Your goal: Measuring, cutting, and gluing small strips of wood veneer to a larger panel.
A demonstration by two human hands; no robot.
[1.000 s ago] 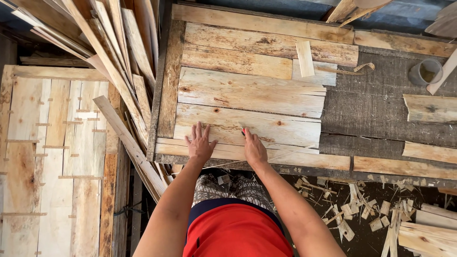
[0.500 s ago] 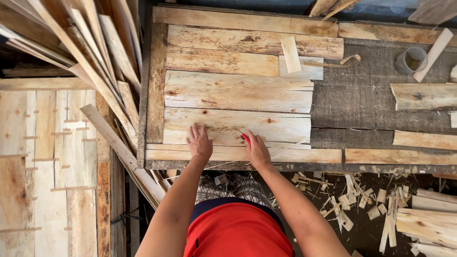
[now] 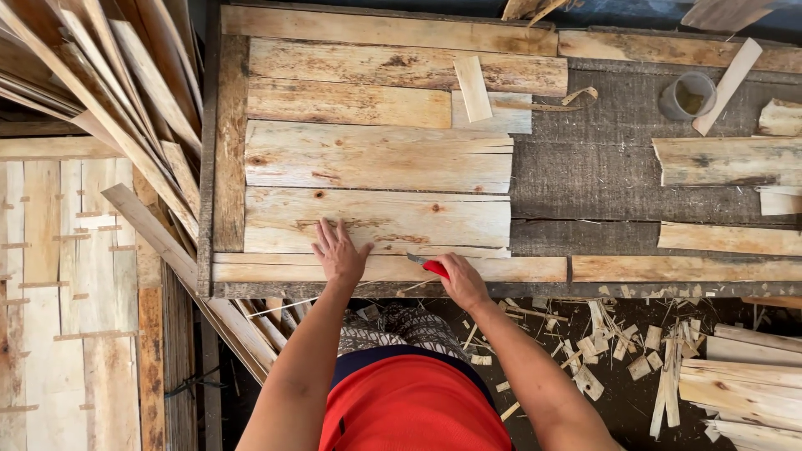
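Head view: left fingers spread flat on 1 plank; right fingers gripping red-handled knife just beside.

The person wears a bright red garment over the body, edged at the top with a dark navy band that curves across it. Above that band shows a cloth in a small black-and-white pattern. Both arms are bare from the upper arm down, with no sleeves, watch or bracelet in view. The left hand and the right hand are ungloved, and no rings can be made out.
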